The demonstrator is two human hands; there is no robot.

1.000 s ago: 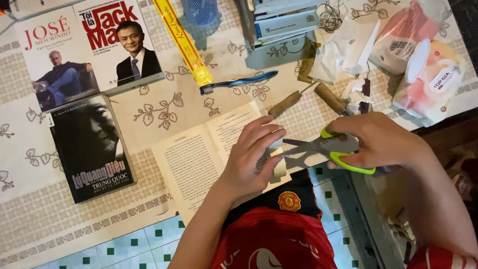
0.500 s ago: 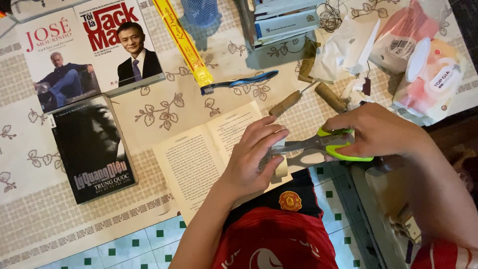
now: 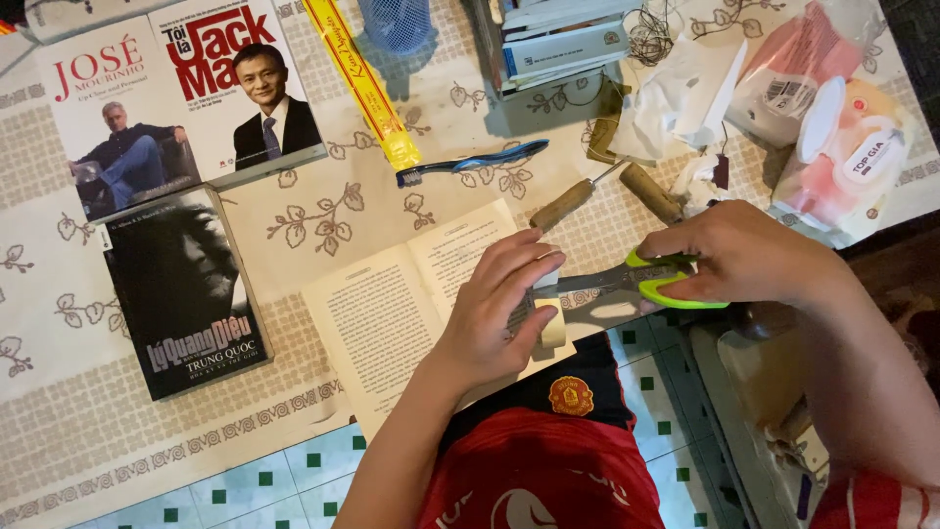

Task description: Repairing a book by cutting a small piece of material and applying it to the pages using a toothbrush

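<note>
I have my left hand (image 3: 494,318) pinching a roll of tape (image 3: 551,315) over the open book (image 3: 411,299), my right hand (image 3: 744,257) gripping the scissors (image 3: 641,282), seemingly cutting a strip; closing the blades needs care.

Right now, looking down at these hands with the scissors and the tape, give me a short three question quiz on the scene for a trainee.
1. True or false: the right hand holds scissors with green handles.
2. What does the left hand grip? A) a toothbrush B) a roll of tape C) a ruler
3. Fill in: the left hand rests over an open ____.

Key:
1. True; the blades point towards the left hand.
2. B; the roll of tape sits under the fingers, while the blue toothbrush lies apart on the tablecloth.
3. Book; the open book lies at the table edge, right of a dark book.
</note>
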